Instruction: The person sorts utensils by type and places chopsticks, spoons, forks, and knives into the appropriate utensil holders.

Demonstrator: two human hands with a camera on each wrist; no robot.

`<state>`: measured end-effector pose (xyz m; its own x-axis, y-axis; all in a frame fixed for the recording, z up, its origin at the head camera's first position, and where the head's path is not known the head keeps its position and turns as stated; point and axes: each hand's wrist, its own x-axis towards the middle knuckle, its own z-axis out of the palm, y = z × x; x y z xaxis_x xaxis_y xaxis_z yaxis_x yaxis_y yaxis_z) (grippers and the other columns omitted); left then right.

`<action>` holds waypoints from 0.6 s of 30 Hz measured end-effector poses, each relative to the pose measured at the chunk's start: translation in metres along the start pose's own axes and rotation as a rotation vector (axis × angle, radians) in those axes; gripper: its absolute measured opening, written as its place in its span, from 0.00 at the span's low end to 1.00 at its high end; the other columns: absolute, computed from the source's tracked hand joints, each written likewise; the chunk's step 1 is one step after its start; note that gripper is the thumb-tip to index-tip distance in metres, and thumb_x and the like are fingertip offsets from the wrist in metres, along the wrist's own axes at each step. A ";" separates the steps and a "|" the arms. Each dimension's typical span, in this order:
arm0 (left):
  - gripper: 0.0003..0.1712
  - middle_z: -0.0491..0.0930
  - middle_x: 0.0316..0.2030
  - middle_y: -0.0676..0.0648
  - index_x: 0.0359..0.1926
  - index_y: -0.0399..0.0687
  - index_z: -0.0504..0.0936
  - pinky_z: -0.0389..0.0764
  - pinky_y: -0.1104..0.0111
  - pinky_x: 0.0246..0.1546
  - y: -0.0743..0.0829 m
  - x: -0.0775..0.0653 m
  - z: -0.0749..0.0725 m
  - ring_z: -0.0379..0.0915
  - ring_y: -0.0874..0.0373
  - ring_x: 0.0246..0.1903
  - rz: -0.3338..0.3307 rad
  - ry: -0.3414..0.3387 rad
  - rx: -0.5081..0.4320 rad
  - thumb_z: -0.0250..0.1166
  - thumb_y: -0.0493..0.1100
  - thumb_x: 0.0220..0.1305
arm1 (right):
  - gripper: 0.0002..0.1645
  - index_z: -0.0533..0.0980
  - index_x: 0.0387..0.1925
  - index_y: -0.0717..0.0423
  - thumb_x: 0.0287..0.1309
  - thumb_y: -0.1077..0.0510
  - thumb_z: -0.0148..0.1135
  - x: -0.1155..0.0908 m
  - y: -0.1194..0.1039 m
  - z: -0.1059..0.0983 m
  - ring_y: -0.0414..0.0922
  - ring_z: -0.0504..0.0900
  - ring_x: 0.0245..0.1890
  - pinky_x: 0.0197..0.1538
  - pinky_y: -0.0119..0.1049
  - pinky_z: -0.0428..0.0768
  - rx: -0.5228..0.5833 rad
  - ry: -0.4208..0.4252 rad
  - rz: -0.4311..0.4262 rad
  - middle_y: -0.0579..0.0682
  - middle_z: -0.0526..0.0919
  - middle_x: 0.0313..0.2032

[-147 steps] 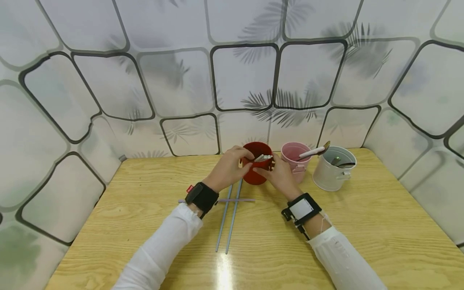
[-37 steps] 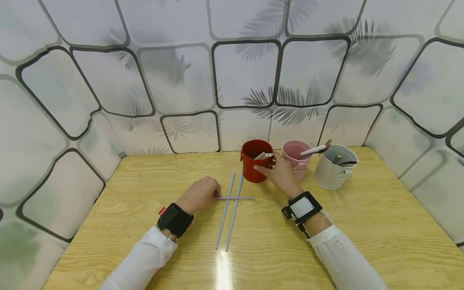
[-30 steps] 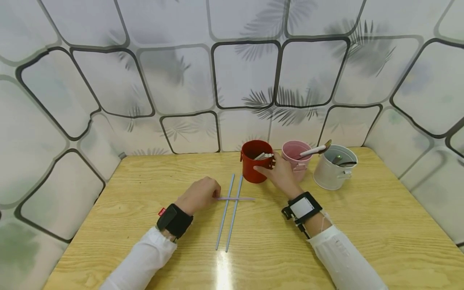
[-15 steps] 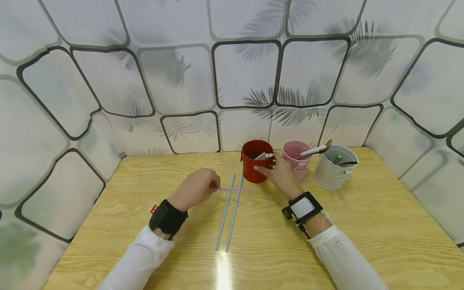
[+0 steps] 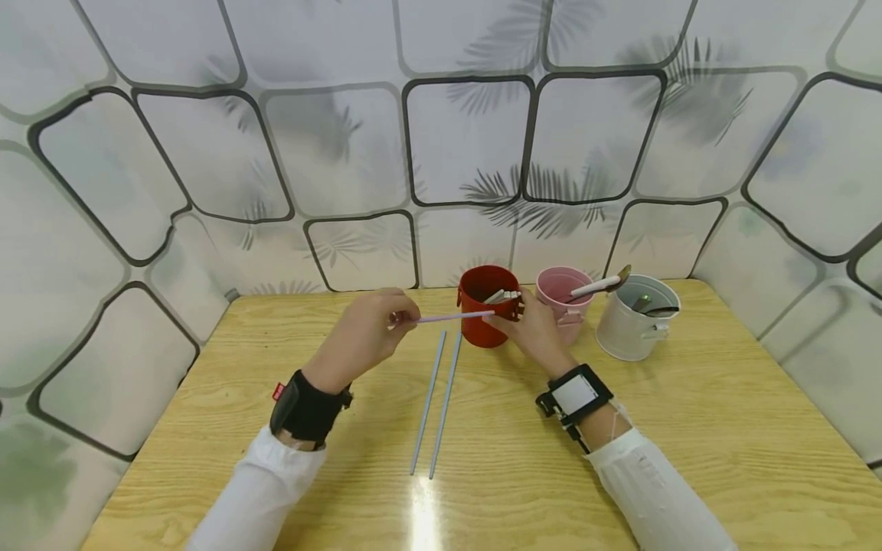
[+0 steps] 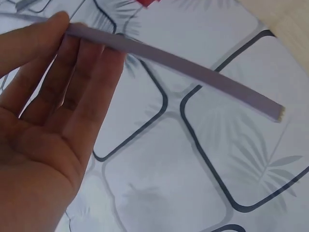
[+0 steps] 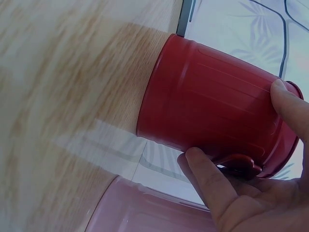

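Observation:
My left hand (image 5: 364,330) pinches a light purple chopstick (image 5: 451,317) between thumb and fingertips, raised over the table and pointing right. Its square end juts out past the fingers in the left wrist view, where the purple chopstick (image 6: 203,75) lies across the fingertips. The other end overlaps the red bucket (image 5: 482,330) in the head view. My right hand (image 5: 540,334) holds that bucket from its right side, thumb on the wall near the rim and fingers by the side handle. White-handled pieces (image 5: 498,296) lean inside it. Two blue-grey chopsticks (image 5: 429,402) lie side by side on the table.
Right of the red bucket stands a pink bucket (image 5: 569,329), with a white-handled utensil (image 5: 594,288) leaning out. Beyond it is a white bucket (image 5: 623,333) holding spoon-like pieces. A patterned curtain (image 5: 468,145) rises behind the wooden table (image 5: 331,490).
My left hand let go of the red bucket, went to the purple chopstick lying across the blue ones, and lifted it up toward the bucket. My right hand stayed on the bucket.

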<state>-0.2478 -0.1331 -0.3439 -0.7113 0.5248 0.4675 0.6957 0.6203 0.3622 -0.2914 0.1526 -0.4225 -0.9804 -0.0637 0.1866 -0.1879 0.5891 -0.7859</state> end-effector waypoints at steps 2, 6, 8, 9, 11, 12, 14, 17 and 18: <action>0.06 0.84 0.35 0.48 0.37 0.41 0.88 0.84 0.65 0.36 0.002 0.005 -0.003 0.80 0.56 0.34 0.023 0.070 -0.037 0.73 0.28 0.61 | 0.45 0.67 0.70 0.63 0.61 0.48 0.76 0.000 0.000 0.000 0.61 0.79 0.62 0.63 0.56 0.79 0.007 0.000 -0.001 0.64 0.79 0.63; 0.06 0.85 0.36 0.45 0.38 0.39 0.87 0.85 0.63 0.37 0.008 0.016 -0.005 0.81 0.55 0.35 0.090 0.216 -0.110 0.72 0.27 0.61 | 0.46 0.67 0.71 0.63 0.60 0.47 0.76 0.000 0.000 0.000 0.61 0.79 0.62 0.63 0.56 0.79 0.018 0.000 0.006 0.64 0.79 0.63; 0.07 0.85 0.36 0.44 0.39 0.38 0.87 0.85 0.63 0.39 0.012 0.023 -0.004 0.81 0.54 0.36 0.124 0.288 -0.143 0.72 0.27 0.61 | 0.45 0.67 0.71 0.63 0.60 0.47 0.76 -0.001 0.000 0.000 0.61 0.79 0.62 0.63 0.55 0.79 0.017 0.001 0.005 0.64 0.78 0.64; 0.06 0.85 0.36 0.43 0.39 0.38 0.87 0.85 0.63 0.39 0.013 0.026 -0.004 0.82 0.53 0.36 0.142 0.320 -0.157 0.72 0.27 0.62 | 0.45 0.67 0.70 0.63 0.60 0.47 0.76 -0.001 -0.001 0.000 0.61 0.79 0.62 0.63 0.55 0.79 0.016 0.001 0.005 0.63 0.78 0.64; 0.06 0.85 0.36 0.43 0.39 0.37 0.87 0.85 0.63 0.40 0.017 0.033 -0.003 0.82 0.53 0.35 0.174 0.376 -0.181 0.72 0.27 0.62 | 0.45 0.67 0.70 0.63 0.60 0.48 0.76 -0.001 -0.001 0.000 0.60 0.79 0.62 0.63 0.55 0.79 0.015 0.002 0.006 0.63 0.79 0.63; 0.06 0.85 0.36 0.43 0.39 0.37 0.87 0.85 0.63 0.40 0.019 0.037 -0.003 0.83 0.53 0.35 0.188 0.401 -0.189 0.72 0.28 0.62 | 0.44 0.67 0.70 0.63 0.60 0.48 0.76 -0.001 -0.002 0.000 0.60 0.79 0.62 0.63 0.55 0.79 0.015 0.002 0.006 0.63 0.79 0.63; 0.05 0.85 0.35 0.42 0.39 0.37 0.87 0.85 0.63 0.40 0.023 0.043 -0.003 0.83 0.52 0.35 0.215 0.443 -0.193 0.72 0.28 0.62 | 0.44 0.67 0.70 0.63 0.60 0.48 0.76 -0.001 -0.002 0.000 0.60 0.79 0.62 0.63 0.55 0.79 0.016 0.003 0.007 0.63 0.79 0.63; 0.05 0.86 0.35 0.42 0.39 0.37 0.87 0.86 0.65 0.42 0.028 0.052 -0.003 0.85 0.52 0.36 0.238 0.497 -0.205 0.73 0.29 0.62 | 0.44 0.68 0.71 0.62 0.60 0.48 0.76 -0.001 -0.003 0.000 0.60 0.78 0.62 0.64 0.55 0.79 0.017 0.005 0.006 0.62 0.79 0.64; 0.05 0.86 0.35 0.42 0.39 0.37 0.87 0.87 0.66 0.42 0.030 0.055 -0.003 0.85 0.51 0.36 0.246 0.511 -0.219 0.73 0.29 0.62 | 0.44 0.68 0.71 0.61 0.60 0.48 0.76 0.000 -0.003 -0.001 0.60 0.78 0.63 0.64 0.55 0.78 0.017 0.005 0.006 0.62 0.79 0.64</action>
<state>-0.2658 -0.0874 -0.3045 -0.4267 0.2579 0.8668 0.8766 0.3536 0.3263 -0.2904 0.1512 -0.4198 -0.9811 -0.0563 0.1850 -0.1833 0.5757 -0.7968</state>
